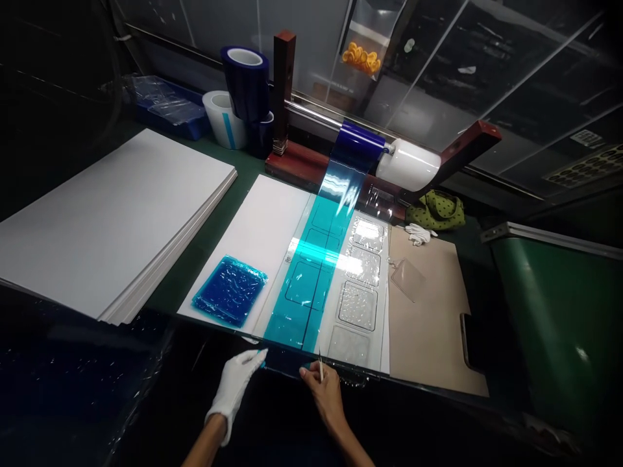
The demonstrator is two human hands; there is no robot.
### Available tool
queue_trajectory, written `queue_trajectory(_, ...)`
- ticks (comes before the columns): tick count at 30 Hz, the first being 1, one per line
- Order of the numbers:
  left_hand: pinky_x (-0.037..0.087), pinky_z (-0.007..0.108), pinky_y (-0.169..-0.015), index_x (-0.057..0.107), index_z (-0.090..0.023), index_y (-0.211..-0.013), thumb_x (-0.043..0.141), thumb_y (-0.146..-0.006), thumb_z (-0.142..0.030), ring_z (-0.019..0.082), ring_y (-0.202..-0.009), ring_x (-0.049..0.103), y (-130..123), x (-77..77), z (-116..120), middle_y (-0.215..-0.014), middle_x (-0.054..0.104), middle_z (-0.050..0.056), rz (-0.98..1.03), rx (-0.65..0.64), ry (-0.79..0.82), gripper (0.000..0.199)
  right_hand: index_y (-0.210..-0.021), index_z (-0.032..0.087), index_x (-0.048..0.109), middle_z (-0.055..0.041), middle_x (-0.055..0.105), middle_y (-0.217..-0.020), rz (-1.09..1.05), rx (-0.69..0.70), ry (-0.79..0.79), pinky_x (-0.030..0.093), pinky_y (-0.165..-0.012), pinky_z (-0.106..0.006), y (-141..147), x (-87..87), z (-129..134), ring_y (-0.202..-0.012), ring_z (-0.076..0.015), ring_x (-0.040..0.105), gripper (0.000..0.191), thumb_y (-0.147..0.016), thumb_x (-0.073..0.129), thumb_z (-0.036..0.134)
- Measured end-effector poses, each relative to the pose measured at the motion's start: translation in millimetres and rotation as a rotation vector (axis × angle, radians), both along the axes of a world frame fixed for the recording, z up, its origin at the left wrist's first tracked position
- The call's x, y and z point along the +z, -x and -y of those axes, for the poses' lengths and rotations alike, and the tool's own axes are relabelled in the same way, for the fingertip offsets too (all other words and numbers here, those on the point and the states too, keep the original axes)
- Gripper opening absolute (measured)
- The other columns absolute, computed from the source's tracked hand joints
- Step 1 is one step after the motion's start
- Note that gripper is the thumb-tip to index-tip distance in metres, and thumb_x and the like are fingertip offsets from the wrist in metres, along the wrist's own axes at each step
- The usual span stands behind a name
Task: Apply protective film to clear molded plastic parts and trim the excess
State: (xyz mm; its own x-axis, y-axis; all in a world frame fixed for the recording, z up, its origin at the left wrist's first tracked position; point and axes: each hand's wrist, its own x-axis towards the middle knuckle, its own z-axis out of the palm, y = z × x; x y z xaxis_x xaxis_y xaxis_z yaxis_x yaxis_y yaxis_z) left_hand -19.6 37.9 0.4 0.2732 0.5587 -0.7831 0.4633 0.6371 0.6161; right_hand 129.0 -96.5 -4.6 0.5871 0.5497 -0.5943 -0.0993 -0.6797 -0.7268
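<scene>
Two hands at the near edge of a bench, head view. The left hand (236, 389), in a white fabric glove, lies at the near end of a blue film strip (296, 285), its fingers drawn together there; whether they pinch the film cannot be told. The right hand (327, 397), bare, is closed on a slender pointed pick (320, 367), held upright between thumb and fingers, just beside the strip's near end.

The strip runs from a white roll (407, 164) on a steel bar (316, 117), down across a clear panel of moulded squares (363, 301), beside a white sheet (248, 243) bearing a crumpled blue pack (230, 290). To the right lies a tan board (428, 305) with a clear square piece (407, 279) on it; a pair of white gloves (417, 233) and an olive dotted bag (435, 211) sit just beyond. At left, a stack of white boards (117, 220) rests on a green mat (195, 285). Behind it stand two spare rolls — one dark blue (246, 84), one white with a blue stripe (222, 120). A green bin (559, 318) stands far right.
</scene>
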Motion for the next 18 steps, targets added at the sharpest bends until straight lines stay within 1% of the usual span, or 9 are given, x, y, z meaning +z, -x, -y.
queue_trajectory(3, 0.043, 0.038, -0.094, 0.071, -0.014, -0.091, 0.067, -0.066, -0.058, 0.031, -0.104, 0.06, -5, -2.3, -3, -0.096, 0.071, 0.009, -0.009, 0.013, -0.02, 0.05, -0.079, 0.016, 0.066, -0.0045, 0.065, -0.069, 0.034, 0.106, 0.033, 0.042, -0.058, -0.026, -2, 16.7, 7, -0.064, -0.0189, 0.059, 0.048, -0.074, 0.058, 0.063)
queue_trajectory(6, 0.043, 0.037, -0.095, 0.07, -0.014, -0.089, 0.066, -0.067, -0.057, 0.029, -0.103, 0.061, -7, -1.3, -3, -0.096, 0.071, 0.009, -0.024, 0.01, -0.04, 0.048, -0.081, 0.019, 0.065, -0.0025, 0.063, -0.07, 0.128, 0.204, 0.032, 0.041, -0.059, -0.025, -18, 40.1, 24, -0.063, -0.0165, 0.057, 0.047, -0.089, 0.038, 0.057)
queue_trajectory(9, 0.044, 0.036, -0.093, 0.069, -0.015, -0.094, 0.063, -0.071, -0.058, 0.027, -0.1, 0.062, -5, 1.7, 1, -0.098, 0.07, 0.008, -0.059, -0.004, -0.086, 0.049, -0.093, 0.02, 0.064, -0.0033, 0.062, -0.078, 0.334, 0.271, 0.004, 0.043, -0.065, -0.026, -55, 57.4, 40, -0.071, -0.0171, 0.058, 0.044, -0.094, 0.031, 0.05)
queue_trajectory(12, 0.043, 0.042, -0.093, 0.06, -0.015, -0.113, 0.059, -0.073, -0.06, 0.029, -0.104, 0.058, -2, 5.4, 11, -0.113, 0.062, 0.013, -0.196, 0.027, -0.184, 0.06, -0.103, 0.019, 0.064, -0.0067, 0.061, -0.088, 0.641, 0.344, 0.05, 0.042, -0.068, -0.027, -102, 61.8, 49, -0.079, -0.0185, 0.059, 0.04, -0.095, 0.032, 0.042)
queue_trajectory(13, 0.043, 0.045, -0.092, 0.054, -0.014, -0.12, 0.059, -0.073, -0.06, 0.031, -0.107, 0.055, -2, 7.3, 15, -0.119, 0.057, 0.016, -0.277, 0.05, -0.247, 0.066, -0.105, 0.019, 0.064, -0.0072, 0.062, -0.09, 0.735, 0.37, 0.08, 0.041, -0.067, -0.027, -116, 60.7, 50, -0.079, -0.0187, 0.059, 0.039, -0.096, 0.032, 0.039)
queue_trajectory(15, 0.043, 0.046, -0.088, 0.048, -0.014, -0.127, 0.057, -0.076, -0.057, 0.033, -0.108, 0.051, -8, 12.3, 28, -0.122, 0.05, 0.017, -0.442, 0.035, -0.486, 0.068, -0.105, 0.019, 0.065, -0.0071, 0.063, -0.092, 0.871, 0.435, 0.124, 0.038, -0.063, -0.026, -138, 55.8, 47, -0.08, -0.0183, 0.06, 0.034, -0.096, 0.035, 0.032)
queue_trajectory(16, 0.043, 0.044, -0.085, 0.049, -0.016, -0.128, 0.055, -0.079, -0.054, 0.031, -0.105, 0.051, -15, 15.2, 34, -0.118, 0.05, 0.016, -0.492, -0.03, -0.647, 0.061, -0.104, 0.02, 0.065, -0.0066, 0.064, -0.094, 0.906, 0.476, 0.132, 0.036, -0.062, -0.025, -145, 52.6, 44, -0.08, -0.0177, 0.061, 0.032, -0.096, 0.036, 0.03)
queue_trajectory(17, 0.044, 0.04, -0.082, 0.052, -0.019, -0.127, 0.051, -0.084, -0.048, 0.028, -0.099, 0.052, -24, 17.8, 41, -0.11, 0.053, 0.013, -0.512, -0.141, -0.812, 0.051, -0.102, 0.021, 0.066, -0.0061, 0.065, -0.095, 0.926, 0.52, 0.134, 0.034, -0.06, -0.025, -149, 49.1, 40, -0.079, -0.0168, 0.061, 0.03, -0.096, 0.037, 0.028)
queue_trajectory(18, 0.043, 0.037, -0.077, 0.055, -0.023, -0.125, 0.046, -0.088, -0.041, 0.025, -0.091, 0.053, -35, 19.5, 47, -0.101, 0.054, 0.01, -0.504, -0.295, -0.964, 0.042, -0.101, 0.022, 0.066, -0.0055, 0.065, -0.095, 0.938, 0.567, 0.138, 0.031, -0.058, -0.024, -152, 45.7, 34, -0.078, -0.0158, 0.06, 0.029, -0.096, 0.038, 0.027)
